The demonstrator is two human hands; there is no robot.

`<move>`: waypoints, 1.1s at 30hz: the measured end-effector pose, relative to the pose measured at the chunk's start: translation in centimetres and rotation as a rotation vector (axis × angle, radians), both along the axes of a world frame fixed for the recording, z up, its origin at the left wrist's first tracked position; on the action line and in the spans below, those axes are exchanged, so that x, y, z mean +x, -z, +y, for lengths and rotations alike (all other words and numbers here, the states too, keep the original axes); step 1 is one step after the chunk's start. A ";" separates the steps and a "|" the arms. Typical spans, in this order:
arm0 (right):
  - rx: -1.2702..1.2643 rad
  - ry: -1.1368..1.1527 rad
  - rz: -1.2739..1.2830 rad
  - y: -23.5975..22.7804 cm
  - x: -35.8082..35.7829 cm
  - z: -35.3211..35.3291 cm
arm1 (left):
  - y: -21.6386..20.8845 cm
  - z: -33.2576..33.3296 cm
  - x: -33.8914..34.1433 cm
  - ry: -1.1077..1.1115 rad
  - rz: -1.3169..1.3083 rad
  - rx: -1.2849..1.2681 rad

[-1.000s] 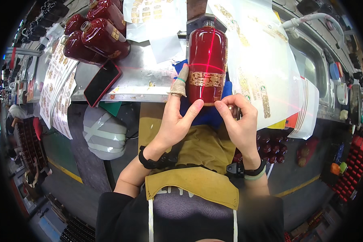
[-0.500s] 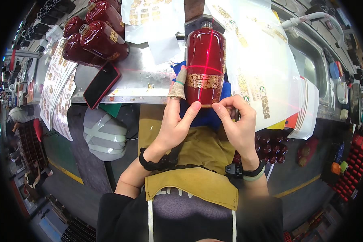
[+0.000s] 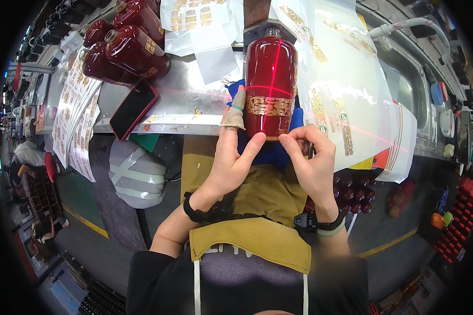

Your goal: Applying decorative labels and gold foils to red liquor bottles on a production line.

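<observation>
A glossy red bottle (image 3: 270, 63) with a clear stopper lies on its side at the table's near edge, its base toward me. Around its lower body runs an ornate gold band (image 3: 270, 106), and red laser lines cross on the glass. My left hand (image 3: 230, 160) is closed on the bottle, fingers along its left side and thumb at the base; a beige cloth finger sleeve (image 3: 235, 114) covers one finger. My right hand (image 3: 315, 157) grips the base's right corner with thumb and curled fingers. Blue cloth (image 3: 298, 116) shows beneath the bottle.
Several red bottles (image 3: 137, 50) stand at the back left, near a phone (image 3: 133, 109). Sheets of gold labels lie at left (image 3: 79, 123) and right (image 3: 362, 100). A sink (image 3: 412, 76) with a white tap (image 3: 415, 22) is far right. Below sits a grey wrapped bundle (image 3: 136, 173).
The bottle and both hands keep the same hold. The whole view has shifted slightly, with the table things appearing a few pixels further right.
</observation>
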State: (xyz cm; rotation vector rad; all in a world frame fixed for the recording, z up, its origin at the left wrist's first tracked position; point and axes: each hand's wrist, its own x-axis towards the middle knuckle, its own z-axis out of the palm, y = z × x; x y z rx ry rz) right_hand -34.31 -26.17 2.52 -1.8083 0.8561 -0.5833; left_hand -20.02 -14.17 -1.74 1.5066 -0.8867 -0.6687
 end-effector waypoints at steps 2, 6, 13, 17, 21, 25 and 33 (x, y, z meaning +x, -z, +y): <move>0.005 -0.003 -0.003 0.0 0.0 0.0 | 0.0 0.0 0.1 0.000 0.020 -0.017; 0.006 0.007 0.016 0.0 0.0 0.0 | -0.2 0.1 0.3 0.048 -0.057 0.028; -0.015 0.003 0.011 -0.1 0.2 0.0 | -0.2 0.1 0.0 0.030 -0.100 0.045; -0.030 0.000 0.012 -0.3 0.3 0.0 | 0.2 0.5 0.8 0.031 0.035 -0.041; -0.030 0.003 0.040 -0.3 0.2 -0.1 | 0.5 0.8 0.8 -0.155 -0.257 -0.195; -0.054 -0.002 0.012 -0.2 0.2 0.0 | 0.4 0.4 0.3 -0.231 -0.789 -0.364; 0.000 -0.135 0.094 -1.6 -1.1 -2.3 | -0.1 -0.5 1.0 -0.136 -0.973 -0.333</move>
